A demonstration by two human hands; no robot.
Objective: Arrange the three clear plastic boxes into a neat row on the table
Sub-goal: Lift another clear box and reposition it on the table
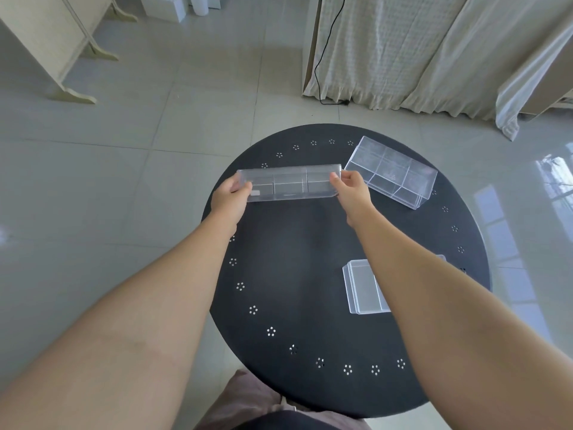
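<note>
Both forearms reach out from the near edge of the round black table [310, 243], and under the right forearm, close to the table's near right edge, lies a flat clear box [362, 287], partly hidden by the arm. Farther out, the hands carry the task's current piece: a long divided box [290, 184], held crosswise near the far left edge of the table. The left hand [231, 197] pinches its left end between thumb and fingers; the right hand [348, 189] pinches its right end the same way. Whether the box rests on the table or hangs just above it I cannot tell. A third, taller divided box [392, 172] sits skewed at the far right edge, its near corner just beside the right hand and the long box's right end.

Judging by this, the step in hand is placing the first box to set the line; the other two look untouched and lie at odd angles, well apart from each other. The next move calls for setting the long box down square, then turning the taller box to match it and bringing the flat box across from the near right. Clear, smooth plastic may slip, so a firm end grip matters.
</note>
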